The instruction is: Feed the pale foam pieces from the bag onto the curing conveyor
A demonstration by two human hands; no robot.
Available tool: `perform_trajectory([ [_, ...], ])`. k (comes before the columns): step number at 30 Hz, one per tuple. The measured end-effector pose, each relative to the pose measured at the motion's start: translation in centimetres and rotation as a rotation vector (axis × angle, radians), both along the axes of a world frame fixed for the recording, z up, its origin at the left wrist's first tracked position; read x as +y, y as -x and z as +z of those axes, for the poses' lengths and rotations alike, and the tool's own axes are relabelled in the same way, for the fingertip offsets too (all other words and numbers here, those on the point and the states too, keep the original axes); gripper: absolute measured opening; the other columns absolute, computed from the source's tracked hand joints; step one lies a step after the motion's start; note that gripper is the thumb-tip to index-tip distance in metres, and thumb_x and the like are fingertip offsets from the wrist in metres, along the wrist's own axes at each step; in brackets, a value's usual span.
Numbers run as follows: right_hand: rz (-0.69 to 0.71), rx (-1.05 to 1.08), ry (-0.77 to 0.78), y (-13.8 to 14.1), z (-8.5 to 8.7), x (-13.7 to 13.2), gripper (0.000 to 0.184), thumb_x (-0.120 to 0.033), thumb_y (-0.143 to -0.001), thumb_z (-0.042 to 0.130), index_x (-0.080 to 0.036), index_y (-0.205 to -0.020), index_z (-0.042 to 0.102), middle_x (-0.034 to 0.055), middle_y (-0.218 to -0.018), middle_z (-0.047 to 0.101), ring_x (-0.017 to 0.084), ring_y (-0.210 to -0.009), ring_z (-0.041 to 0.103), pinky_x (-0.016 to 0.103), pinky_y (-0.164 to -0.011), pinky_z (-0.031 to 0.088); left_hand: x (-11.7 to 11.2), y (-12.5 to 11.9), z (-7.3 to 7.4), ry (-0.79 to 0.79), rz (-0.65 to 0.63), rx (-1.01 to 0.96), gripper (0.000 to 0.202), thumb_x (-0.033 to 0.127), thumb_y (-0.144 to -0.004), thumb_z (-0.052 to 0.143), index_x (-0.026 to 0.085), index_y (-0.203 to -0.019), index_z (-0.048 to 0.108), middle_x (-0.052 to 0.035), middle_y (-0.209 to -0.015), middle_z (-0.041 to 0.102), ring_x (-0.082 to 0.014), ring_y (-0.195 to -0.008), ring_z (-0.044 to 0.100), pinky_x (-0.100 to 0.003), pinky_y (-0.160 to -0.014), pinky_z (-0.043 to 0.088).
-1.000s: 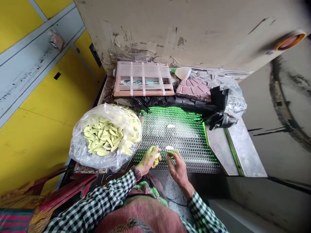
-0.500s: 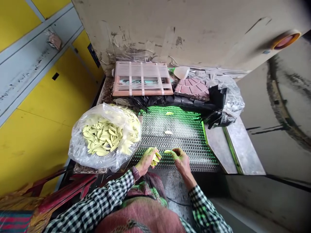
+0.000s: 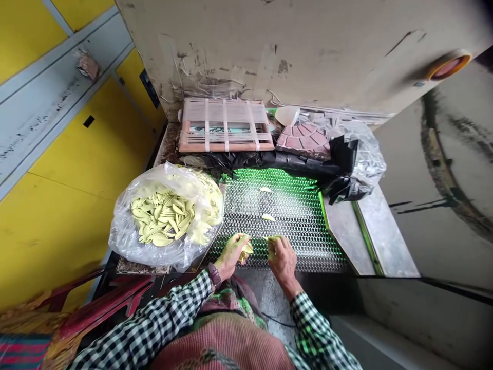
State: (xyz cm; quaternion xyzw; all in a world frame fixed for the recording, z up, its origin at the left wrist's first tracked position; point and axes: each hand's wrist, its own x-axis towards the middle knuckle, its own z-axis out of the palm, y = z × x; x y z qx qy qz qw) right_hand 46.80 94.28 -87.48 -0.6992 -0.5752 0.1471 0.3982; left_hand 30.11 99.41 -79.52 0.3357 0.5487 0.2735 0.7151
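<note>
Lower centre of the frame: the left hand (image 3: 231,256) is closed around a bunch of pale yellow-green leaf-shaped pieces (image 3: 245,252); the right hand (image 3: 283,261), set apart, is pinched on one such piece (image 3: 272,238), its long axis held roughly crosswise, its tip direction indeterminable. Both are held over a wire mesh (image 3: 277,216), beside a clear plastic bag (image 3: 131,244) of like pieces. A slackened grip is judged liable to drop pieces onto the mesh.
</note>
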Motion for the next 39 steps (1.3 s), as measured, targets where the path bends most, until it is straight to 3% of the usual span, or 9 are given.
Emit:
perform_trajectory([
  [4, 0.083, -0.135, -0.042, -1.1, 0.4, -0.7, 0.027, -0.022, -0.102, 0.047, -0.022, -0.121, 0.067, 0.0125, -0.120, 0.069, 0.027, -0.102, 0.062, 0.040, -0.083, 0.052, 0.4, 0.4, 0.4, 0.143, 0.109, -0.109, 0.030, 0.034, -0.088, 0.072, 0.016, -0.110, 0.063, -0.0024, -0.089, 0.062, -0.0098, -0.063, 0.061, -0.019, -0.049, 0.043],
  [7, 0.119, 0.109, -0.003, 0.2, 3.0, -1.3, 0.029, -0.029, -0.103, 0.050, -0.024, -0.130, 0.061, 0.0126, -0.121, 0.067, 0.026, -0.103, 0.064, 0.040, -0.082, 0.055, 0.4, 0.2, 0.4, 0.134, 0.105, -0.115, 0.028, 0.028, -0.087, 0.068, 0.017, -0.112, 0.064, -0.0039, -0.092, 0.063, -0.0117, -0.064, 0.062, -0.021, -0.050, 0.045],
  [11, 0.309, 0.394, 0.050, 2.6, 5.3, -1.3, 0.022, -0.037, -0.103, 0.054, -0.025, -0.116, 0.068, 0.0080, -0.104, 0.070, 0.022, -0.093, 0.066, 0.036, -0.082, 0.055, 0.1, -0.4, 0.6, 0.052, 0.058, -0.064, 0.025, 0.030, -0.087, 0.068, 0.016, -0.107, 0.069, -0.0052, -0.091, 0.065, -0.0110, -0.060, 0.056, -0.022, -0.047, 0.039],
  [16, 0.103, 0.693, 0.150, 2.1, 3.4, -0.7, 0.028, -0.047, -0.096, 0.062, -0.022, -0.098, 0.072, 0.0057, -0.088, 0.072, 0.020, -0.076, 0.065, 0.031, -0.065, 0.052, 0.4, -0.3, 1.1, 0.005, -0.005, -0.024, 0.031, 0.032, -0.087, 0.070, 0.013, -0.111, 0.069, -0.0084, -0.098, 0.069, -0.0117, -0.063, 0.059, -0.021, -0.046, 0.040],
  [23, -0.096, 0.906, 0.383, -2.3, 0.3, 0.4, 0.052, -0.068, -0.077, 0.072, -0.018, -0.092, 0.068, 0.0028, -0.068, 0.065, 0.018, -0.055, 0.056, 0.028, -0.047, 0.041, 1.1, 0.2, 1.2, 0.163, 0.119, -0.161, 0.027, 0.020, -0.089, 0.066, 0.014, -0.115, 0.060, -0.0131, -0.105, 0.073, -0.0151, -0.071, 0.067, -0.024, -0.056, 0.053],
  [29, -0.170, 0.439, 0.293, -2.6, 1.1, 0.3, 0.047, -0.061, -0.093, 0.055, -0.021, -0.115, 0.064, 0.0032, -0.075, 0.070, 0.020, -0.059, 0.060, 0.029, -0.053, 0.041, 1.1, -0.7, 0.6, 0.179, 0.183, -0.219, 0.027, 0.004, -0.090, 0.058, 0.014, -0.115, 0.056, -0.0125, -0.100, 0.073, -0.0184, -0.080, 0.072, -0.033, -0.075, 0.061],
  [33, 0.057, 0.106, 0.137, -1.2, 1.4, 0.4, 0.030, -0.040, -0.103, 0.048, -0.023, -0.119, 0.067, 0.0089, -0.106, 0.072, 0.019, -0.075, 0.063, 0.028, -0.057, 0.041, 1.2, -1.5, 0.5, 0.161, 0.232, -0.216, 0.025, 0.002, -0.093, 0.054, 0.014, -0.115, 0.054, -0.0103, -0.096, 0.072, -0.0170, -0.080, 0.072, -0.032, -0.077, 0.061],
  [36, 0.016, -0.104, 0.077, -1.9, 0.6, 2.6, 0.033, -0.027, -0.102, 0.043, -0.020, -0.126, 0.066, 0.0136, -0.132, 0.063, 0.020, -0.085, 0.060, 0.027, -0.052, 0.037, 1.2, -1.9, 0.6, 0.162, 0.242, -0.221, 0.025, 0.003, -0.093, 0.053, 0.014, -0.116, 0.054, -0.0102, -0.094, 0.072, -0.0172, -0.080, 0.072, -0.033, -0.077, 0.060],
  [39, -0.007, -0.154, 0.106, -4.0, -0.2, 5.8, 0.031, -0.024, -0.103, 0.041, -0.017, -0.113, 0.070, 0.0137, -0.117, 0.066, 0.020, -0.080, 0.055, 0.026, -0.053, 0.034, 1.0, -2.0, 0.8, 0.184, 0.237, -0.234, 0.025, 0.003, -0.093, 0.052, 0.013, -0.116, 0.053, -0.0110, -0.093, 0.072, -0.0183, -0.079, 0.072, -0.034, -0.077, 0.060],
])
